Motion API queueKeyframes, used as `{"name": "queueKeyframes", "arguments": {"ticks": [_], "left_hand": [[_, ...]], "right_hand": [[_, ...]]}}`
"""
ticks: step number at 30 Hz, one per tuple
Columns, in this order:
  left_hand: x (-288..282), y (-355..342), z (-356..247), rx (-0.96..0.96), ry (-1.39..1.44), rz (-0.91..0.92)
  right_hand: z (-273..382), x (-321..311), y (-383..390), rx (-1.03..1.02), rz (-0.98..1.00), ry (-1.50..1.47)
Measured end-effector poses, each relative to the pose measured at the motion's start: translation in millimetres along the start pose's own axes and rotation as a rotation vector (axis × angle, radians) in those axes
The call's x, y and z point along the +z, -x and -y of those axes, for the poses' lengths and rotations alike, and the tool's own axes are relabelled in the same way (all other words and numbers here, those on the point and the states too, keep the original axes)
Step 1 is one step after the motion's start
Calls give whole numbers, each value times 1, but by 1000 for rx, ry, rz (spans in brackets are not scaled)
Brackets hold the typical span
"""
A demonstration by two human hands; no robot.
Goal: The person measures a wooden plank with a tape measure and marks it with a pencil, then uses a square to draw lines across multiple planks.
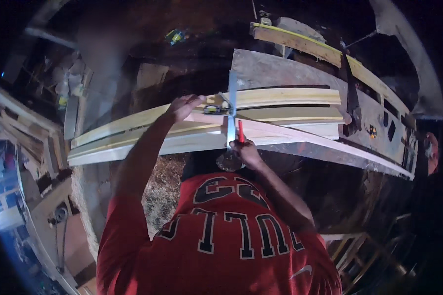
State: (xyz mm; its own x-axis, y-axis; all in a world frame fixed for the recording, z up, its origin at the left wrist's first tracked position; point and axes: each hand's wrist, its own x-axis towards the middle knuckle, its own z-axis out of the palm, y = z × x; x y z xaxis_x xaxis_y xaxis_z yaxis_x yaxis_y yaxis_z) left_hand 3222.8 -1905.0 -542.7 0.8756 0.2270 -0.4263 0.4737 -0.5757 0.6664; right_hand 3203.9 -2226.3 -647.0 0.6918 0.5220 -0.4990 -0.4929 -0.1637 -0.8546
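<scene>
Several long pale boards (pixel 197 140) lie side by side across the bench in front of me. A thinner wooden strip (pixel 320 136) crosses them at a slant toward the lower right. Over the boards stretches the metal blade of a square (pixel 232 91), with a dark and yellow fitting (pixel 212 109) close to its left side. My left hand (pixel 184 107) rests on the boards beside that fitting, fingers stretched to the right. Held in my right hand (pixel 247 153) is a red pencil (pixel 240 131), upright next to the blade's near end. My right fingers partly hide that end.
A grey work surface (pixel 275 69) extends behind the boards to the right, with a yellow-edged wooden beam (pixel 300 44) along its far side. Timber (pixel 29 132) is stacked at the left. A small yellow and green object (pixel 174 36) lies in the dark area beyond.
</scene>
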Motion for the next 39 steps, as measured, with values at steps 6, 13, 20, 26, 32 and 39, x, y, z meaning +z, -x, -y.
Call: {"name": "queueKeyframes", "arguments": {"ticks": [6,13,20,26,32,39], "left_hand": [[-28,-12,-9,73,-33,319],[-19,-50,55,130,-207,500],[-29,-44,62,194,-46,450],[-31,-39,77,235,-5,481],[-23,-44,83,241,67,555],[-25,-50,75,289,-155,580]], "right_hand": [[7,92,-22,83,14,-41],[30,134,-7,114,-134,57],[7,98,9,-29,-402,33],[14,81,15,9,-540,-165],[26,77,15,-81,-426,-397],[58,86,13,111,-354,-165]]}}
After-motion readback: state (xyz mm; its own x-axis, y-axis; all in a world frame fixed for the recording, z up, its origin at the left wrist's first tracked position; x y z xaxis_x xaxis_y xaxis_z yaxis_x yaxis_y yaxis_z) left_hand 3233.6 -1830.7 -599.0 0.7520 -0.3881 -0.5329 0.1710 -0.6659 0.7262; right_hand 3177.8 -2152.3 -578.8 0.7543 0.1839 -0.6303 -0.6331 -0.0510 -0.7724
